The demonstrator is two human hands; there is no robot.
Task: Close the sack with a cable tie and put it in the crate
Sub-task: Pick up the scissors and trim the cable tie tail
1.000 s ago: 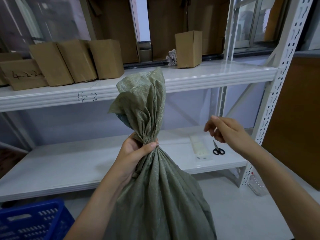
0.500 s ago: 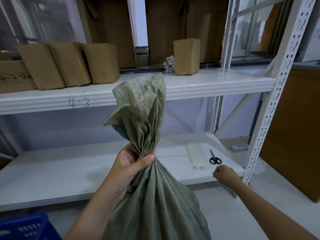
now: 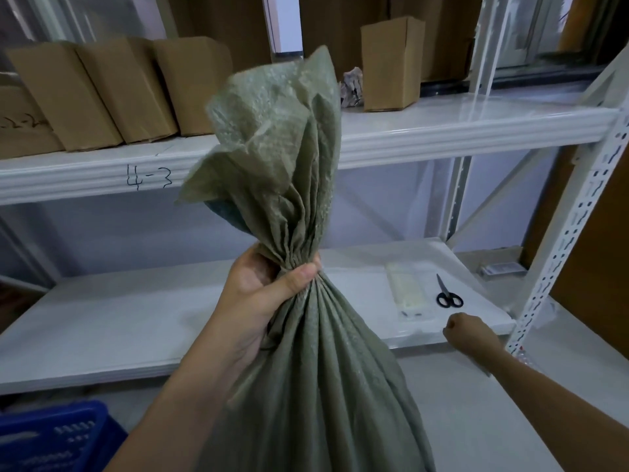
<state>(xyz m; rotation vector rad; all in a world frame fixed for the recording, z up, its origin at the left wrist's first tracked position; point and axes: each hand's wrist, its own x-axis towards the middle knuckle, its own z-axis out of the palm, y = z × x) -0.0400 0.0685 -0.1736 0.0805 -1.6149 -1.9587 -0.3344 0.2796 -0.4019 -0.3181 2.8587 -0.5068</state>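
Green woven sack (image 3: 316,335) stands upright, gathered neck up, gripped by left hand (image 3: 269,287).

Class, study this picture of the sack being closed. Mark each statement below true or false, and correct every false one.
1. The left hand grips the gathered neck of the green sack. True.
2. A cable tie is already fastened round the neck. False: no tie shows there; only the hand holds it shut.
3. The scissors lie on the lower shelf, beside the packet of cable ties. True.
4. The right hand is holding the scissors. False: it is at the shelf's front edge, short of them.
5. The blue crate stands on the upper shelf. False: it is low at the left, below the shelves.
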